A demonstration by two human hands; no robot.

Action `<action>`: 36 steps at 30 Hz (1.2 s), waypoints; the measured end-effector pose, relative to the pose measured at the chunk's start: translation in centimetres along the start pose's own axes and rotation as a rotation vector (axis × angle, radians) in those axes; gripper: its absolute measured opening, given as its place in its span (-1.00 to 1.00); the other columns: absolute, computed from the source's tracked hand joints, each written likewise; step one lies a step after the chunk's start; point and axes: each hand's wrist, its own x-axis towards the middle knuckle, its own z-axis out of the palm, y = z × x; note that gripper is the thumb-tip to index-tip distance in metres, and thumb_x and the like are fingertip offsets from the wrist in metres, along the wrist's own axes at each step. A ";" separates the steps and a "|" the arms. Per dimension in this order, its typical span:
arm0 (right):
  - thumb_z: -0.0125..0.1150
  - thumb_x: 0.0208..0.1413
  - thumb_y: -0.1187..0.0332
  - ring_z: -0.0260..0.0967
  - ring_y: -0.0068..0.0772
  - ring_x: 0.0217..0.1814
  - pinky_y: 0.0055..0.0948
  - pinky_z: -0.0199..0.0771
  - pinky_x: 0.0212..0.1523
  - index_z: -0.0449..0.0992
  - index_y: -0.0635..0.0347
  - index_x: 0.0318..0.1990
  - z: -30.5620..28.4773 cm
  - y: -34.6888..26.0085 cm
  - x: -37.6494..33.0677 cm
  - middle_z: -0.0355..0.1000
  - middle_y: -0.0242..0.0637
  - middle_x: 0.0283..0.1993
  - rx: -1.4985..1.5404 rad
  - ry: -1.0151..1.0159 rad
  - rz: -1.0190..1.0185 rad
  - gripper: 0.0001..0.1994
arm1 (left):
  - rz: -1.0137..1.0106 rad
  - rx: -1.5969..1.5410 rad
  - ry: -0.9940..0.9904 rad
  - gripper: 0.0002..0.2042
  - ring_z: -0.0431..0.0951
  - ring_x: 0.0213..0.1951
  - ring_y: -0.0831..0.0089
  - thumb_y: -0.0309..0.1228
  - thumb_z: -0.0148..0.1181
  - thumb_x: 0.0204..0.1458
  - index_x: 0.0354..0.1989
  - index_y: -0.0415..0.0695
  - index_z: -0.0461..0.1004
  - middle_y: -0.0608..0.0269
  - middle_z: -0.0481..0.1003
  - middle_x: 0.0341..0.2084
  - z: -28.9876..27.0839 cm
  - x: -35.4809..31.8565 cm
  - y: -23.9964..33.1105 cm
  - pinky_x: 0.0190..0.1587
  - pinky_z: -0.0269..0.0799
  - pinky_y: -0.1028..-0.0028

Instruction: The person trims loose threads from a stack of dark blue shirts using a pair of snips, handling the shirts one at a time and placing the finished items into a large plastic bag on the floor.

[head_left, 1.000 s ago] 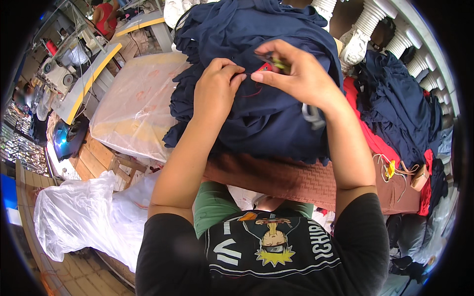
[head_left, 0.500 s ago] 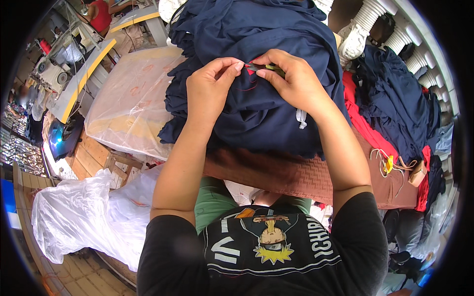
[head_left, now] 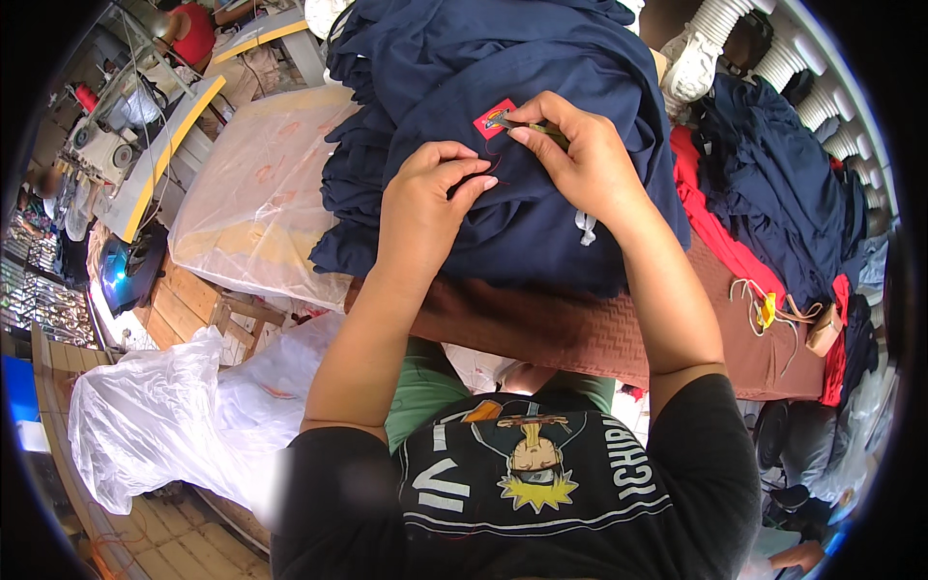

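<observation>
A pile of navy blue garments (head_left: 503, 106) lies on a brown table (head_left: 599, 333) in front of me. A small red label (head_left: 493, 118) shows on the top garment. My right hand (head_left: 570, 155) pinches a small metal tool, probably thread snips, with its tip at the label. My left hand (head_left: 430, 193) sits just below and left of it, with fingers pinched on the navy fabric and a thin red thread running between the hands.
A clear plastic bag of folded cloth (head_left: 256, 193) lies left of the pile. A white plastic bag (head_left: 155, 416) sits on the wooden floor at lower left. Red cloth (head_left: 715, 232) and more navy garments (head_left: 783, 193) lie to the right. Sewing machines (head_left: 106, 145) stand far left.
The hands have drawn slightly apart. My right hand rose to the red label, which now shows, and my left hand dropped lower on the fabric.
</observation>
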 end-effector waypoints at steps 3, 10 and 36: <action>0.23 0.14 0.48 0.48 -0.57 -0.25 -0.55 0.44 -0.16 0.49 0.31 -0.18 0.3 0.7 -0.2 0.56 -0.25 -0.27 0.008 0.014 -0.020 -0.87 | 0.066 0.093 0.012 -0.85 0.57 -0.27 0.46 -0.48 0.35 -0.07 -0.31 -0.21 0.63 0.27 0.57 -0.29 0.3 0.0 -0.4 -0.18 0.45 0.53; 0.27 0.06 0.41 0.47 -0.12 -0.35 -0.32 0.43 -0.33 0.49 0.22 -0.22 0.1 0.9 -0.4 0.53 -0.18 -0.33 0.095 0.028 -0.084 -0.84 | -0.422 -0.769 -0.087 -0.79 0.58 -0.06 0.44 -0.30 0.16 0.19 -0.13 -0.18 0.51 0.19 0.55 -0.09 -1.7 1.3 -0.9 -0.11 0.42 0.60; 0.23 0.17 0.38 0.28 -0.74 -0.35 -0.68 0.30 -0.29 0.51 0.19 -0.04 -6.5 -1.0 -1.9 0.44 -0.48 -0.39 -0.126 0.376 -0.079 -0.78 | -0.059 0.073 -0.037 -0.65 0.54 -0.20 0.45 -0.24 0.26 0.06 -0.05 -0.20 0.55 0.15 0.58 -0.23 -7.6 4.8 -4.9 -0.06 0.40 0.48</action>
